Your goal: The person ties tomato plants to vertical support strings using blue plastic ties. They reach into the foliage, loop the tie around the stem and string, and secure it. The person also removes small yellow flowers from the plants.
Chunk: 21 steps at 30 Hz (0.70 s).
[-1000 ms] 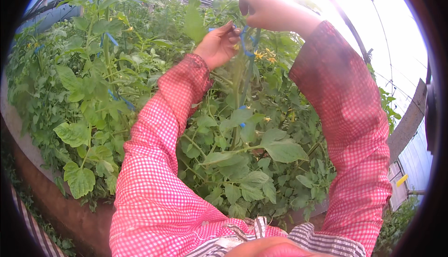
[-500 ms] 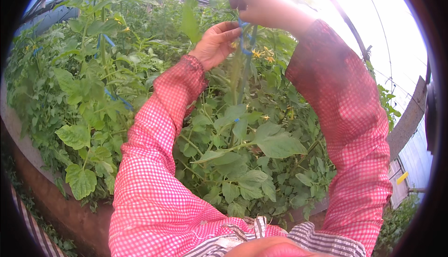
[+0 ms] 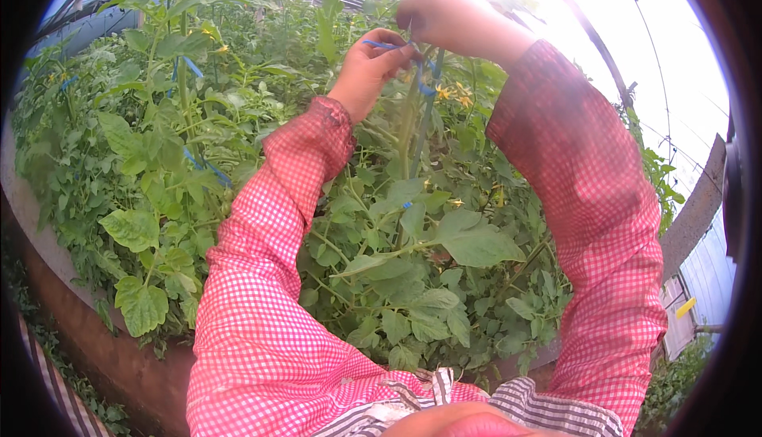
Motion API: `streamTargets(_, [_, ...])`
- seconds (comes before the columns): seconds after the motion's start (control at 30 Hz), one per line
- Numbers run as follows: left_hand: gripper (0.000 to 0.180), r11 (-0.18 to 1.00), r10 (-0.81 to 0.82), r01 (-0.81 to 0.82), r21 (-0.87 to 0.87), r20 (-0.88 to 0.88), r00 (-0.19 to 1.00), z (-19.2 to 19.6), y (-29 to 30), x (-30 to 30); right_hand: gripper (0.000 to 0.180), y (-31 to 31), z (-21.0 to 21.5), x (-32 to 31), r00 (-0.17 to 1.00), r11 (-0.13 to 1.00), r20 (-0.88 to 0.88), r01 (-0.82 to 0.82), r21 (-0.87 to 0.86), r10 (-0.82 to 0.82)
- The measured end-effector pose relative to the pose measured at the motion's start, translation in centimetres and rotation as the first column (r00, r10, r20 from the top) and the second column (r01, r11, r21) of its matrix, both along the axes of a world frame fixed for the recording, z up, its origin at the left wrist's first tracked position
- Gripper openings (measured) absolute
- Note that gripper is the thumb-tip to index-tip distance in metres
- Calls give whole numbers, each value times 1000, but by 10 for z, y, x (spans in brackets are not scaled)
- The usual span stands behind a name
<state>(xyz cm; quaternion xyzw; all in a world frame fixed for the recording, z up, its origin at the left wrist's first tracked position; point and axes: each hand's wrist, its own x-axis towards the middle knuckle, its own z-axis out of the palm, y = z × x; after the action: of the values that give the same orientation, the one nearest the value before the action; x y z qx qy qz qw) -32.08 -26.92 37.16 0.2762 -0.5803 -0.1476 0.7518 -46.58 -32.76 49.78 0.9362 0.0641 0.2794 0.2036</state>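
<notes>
Left fingers (image 3: 397, 57) pinch blue tie (image 3: 382, 44) | right fingers (image 3: 426, 29) curled just above it, grip unclear

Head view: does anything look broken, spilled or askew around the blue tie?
Nothing stands out. The left hand pinches the blue tie, with the right hand close by; the stem and stake lean slightly but look unbroken. What the right hand grips, if anything, is hidden.
</notes>
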Motion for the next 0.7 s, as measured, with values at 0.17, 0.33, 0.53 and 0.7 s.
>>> streamTargets(0.17, [16, 945, -296, 325, 44, -307, 904, -1, 3, 2, 19, 9, 1, -9, 1000, 996, 6, -11, -91, 12])
streamTargets(0.33, [17, 964, -212, 246, 96, -280, 936, 0, -4, 2, 23, 9, 4, -13, 977, 992, -179, 101, -79, -114])
streamTargets(0.53, [36, 998, 57, -58, -8, -123, 991, 4, -6, -6, 20, -1, 1, -7, 999, 997, 31, -20, -75, 23])
streamTargets(0.7, [36, 969, 245, -245, 5, 30, 969, 6, -4, -9, 14, 1, -4, -4, 998, 992, 65, -10, -127, 19])
